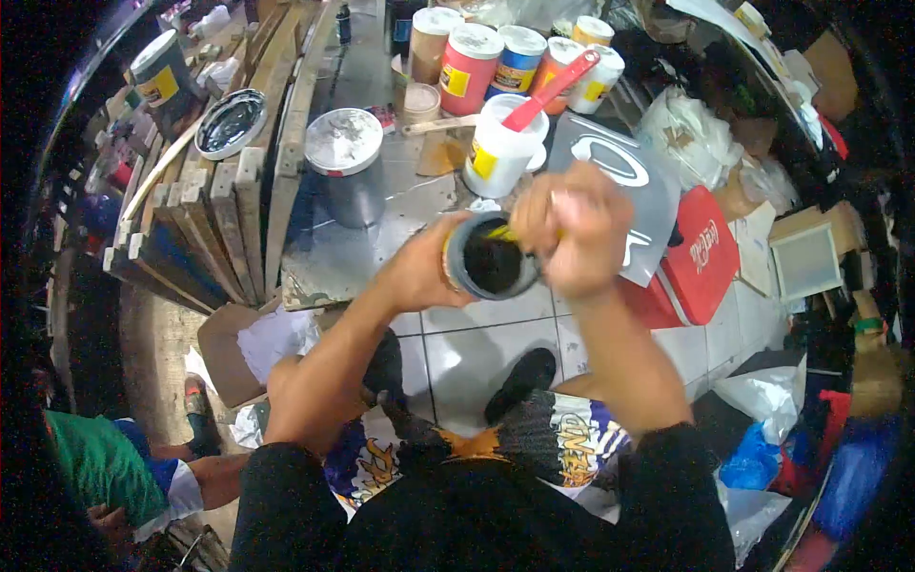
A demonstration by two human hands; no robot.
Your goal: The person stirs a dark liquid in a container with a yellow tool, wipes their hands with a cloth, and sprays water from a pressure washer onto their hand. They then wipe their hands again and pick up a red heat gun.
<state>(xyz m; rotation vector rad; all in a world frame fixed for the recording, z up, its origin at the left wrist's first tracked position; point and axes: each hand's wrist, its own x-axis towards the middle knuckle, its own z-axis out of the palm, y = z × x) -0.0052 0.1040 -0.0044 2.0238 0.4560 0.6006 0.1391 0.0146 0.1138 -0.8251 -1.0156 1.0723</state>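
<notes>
My left hand (419, 272) grips a small round can (491, 257) with dark paint inside, held in front of my chest over the tiled floor. My right hand (572, 229) is closed on a thin yellowish stick or handle (507, 234) that dips into the can's opening; most of the stick is hidden by the fingers. Just beyond my hands stands a white jar (500, 148) with a red spatula (551, 91) resting in it.
A metal worktable (362, 238) carries a grey tin with a white lid (345, 143), and a row of capped jars (515, 52) at the back. Wooden frames (229, 219) lean at left. A red cooler (701, 257) sits right. Another person's arm (200, 481) shows at lower left.
</notes>
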